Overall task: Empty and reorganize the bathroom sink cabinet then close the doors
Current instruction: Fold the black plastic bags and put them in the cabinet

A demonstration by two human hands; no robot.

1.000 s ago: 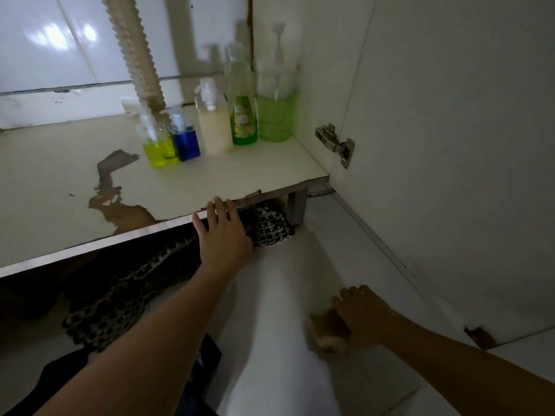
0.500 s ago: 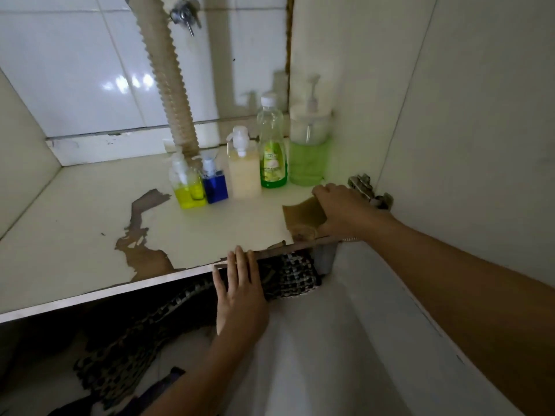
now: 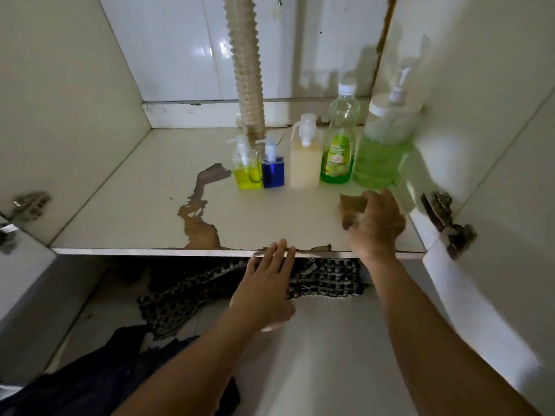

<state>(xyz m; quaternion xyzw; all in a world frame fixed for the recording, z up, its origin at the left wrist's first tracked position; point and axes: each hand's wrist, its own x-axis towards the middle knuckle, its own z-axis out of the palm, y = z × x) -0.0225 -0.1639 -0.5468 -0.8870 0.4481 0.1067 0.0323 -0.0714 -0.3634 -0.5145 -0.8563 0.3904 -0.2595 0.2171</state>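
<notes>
The open sink cabinet has a white floor panel [image 3: 126,211] with peeled brown patches. Several bottles stand in a row at its back right: a yellow pump bottle [image 3: 247,171], a blue bottle [image 3: 273,169], a cream pump bottle [image 3: 304,163], a green dish-soap bottle [image 3: 338,145] and a large green pump jar [image 3: 381,151]. My right hand [image 3: 377,223] holds a brown sponge [image 3: 350,210] on the panel in front of the jar. My left hand [image 3: 265,283] rests flat with its fingertips on the panel's front edge.
A corrugated drain hose [image 3: 244,64] drops to the panel behind the small bottles. The right door [image 3: 495,205] stands open on its hinge [image 3: 447,223]; another hinge [image 3: 28,204] sits left. A patterned mat [image 3: 192,292] and dark cloth [image 3: 99,376] lie on the floor below.
My right hand rose from the floor with the sponge, reached the shelf's front right, and has moved a little further in. The view tilted upward. My left hand stayed on the edge.
</notes>
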